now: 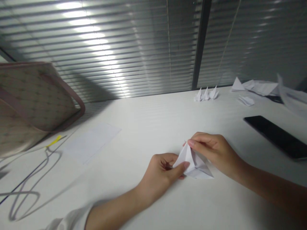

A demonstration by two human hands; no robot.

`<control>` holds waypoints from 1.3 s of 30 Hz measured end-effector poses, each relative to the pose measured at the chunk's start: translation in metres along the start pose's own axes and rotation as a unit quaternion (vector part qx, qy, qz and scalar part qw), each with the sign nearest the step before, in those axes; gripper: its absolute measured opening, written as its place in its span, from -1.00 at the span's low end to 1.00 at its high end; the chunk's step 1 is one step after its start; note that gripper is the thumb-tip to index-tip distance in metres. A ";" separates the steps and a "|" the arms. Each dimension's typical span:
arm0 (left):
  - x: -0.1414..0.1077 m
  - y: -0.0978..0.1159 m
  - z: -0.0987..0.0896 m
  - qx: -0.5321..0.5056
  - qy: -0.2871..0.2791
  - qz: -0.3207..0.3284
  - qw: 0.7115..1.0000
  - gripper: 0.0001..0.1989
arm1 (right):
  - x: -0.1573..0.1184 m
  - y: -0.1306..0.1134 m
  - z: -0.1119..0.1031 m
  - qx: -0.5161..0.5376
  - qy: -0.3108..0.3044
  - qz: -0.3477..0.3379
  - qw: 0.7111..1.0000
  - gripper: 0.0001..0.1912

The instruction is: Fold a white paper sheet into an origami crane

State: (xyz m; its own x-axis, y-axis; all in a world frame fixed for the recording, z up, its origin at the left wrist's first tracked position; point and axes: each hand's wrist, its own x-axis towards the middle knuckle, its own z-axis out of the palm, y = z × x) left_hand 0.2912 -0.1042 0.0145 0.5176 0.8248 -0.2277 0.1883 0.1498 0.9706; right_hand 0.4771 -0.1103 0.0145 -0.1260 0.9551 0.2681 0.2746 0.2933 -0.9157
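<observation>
We show a folded white paper form (197,164), sharply creased and triangular, lying between both hands above a smooth white desk (144,137). Our left hand (158,180) grasps its left flank, thumb along the paper; our right hand (217,153) pinches its upper point between the fingertips. Three small paper cranes (206,94) stand beyond, with a glossy black device (275,137) to the right.

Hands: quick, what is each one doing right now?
Left hand: closed, holding the folded white paper.
Right hand: closed, pinching the same paper near its top.
</observation>
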 end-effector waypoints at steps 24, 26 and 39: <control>0.005 0.006 -0.017 0.001 0.178 0.097 0.979 -0.71 | -0.008 0.012 -0.010 -0.329 -0.055 -0.410 0.849 -0.75; 0.007 0.006 -0.017 -0.023 0.160 0.081 0.984 -0.72 | -0.009 0.011 -0.010 -0.350 -0.040 -0.432 0.830 -0.73; 0.010 0.003 -0.015 -0.138 0.096 0.012 0.986 -0.72 | -0.008 0.002 -0.004 -0.373 -0.079 -0.512 0.770 -0.73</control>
State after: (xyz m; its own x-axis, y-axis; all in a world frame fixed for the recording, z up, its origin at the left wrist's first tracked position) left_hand 0.2844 -0.0869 0.0165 0.3467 0.9140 -0.2106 -0.0694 0.2489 0.9660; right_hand 0.4820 -0.1175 0.0114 -0.7385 0.2072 0.6416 0.4175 0.8877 0.1939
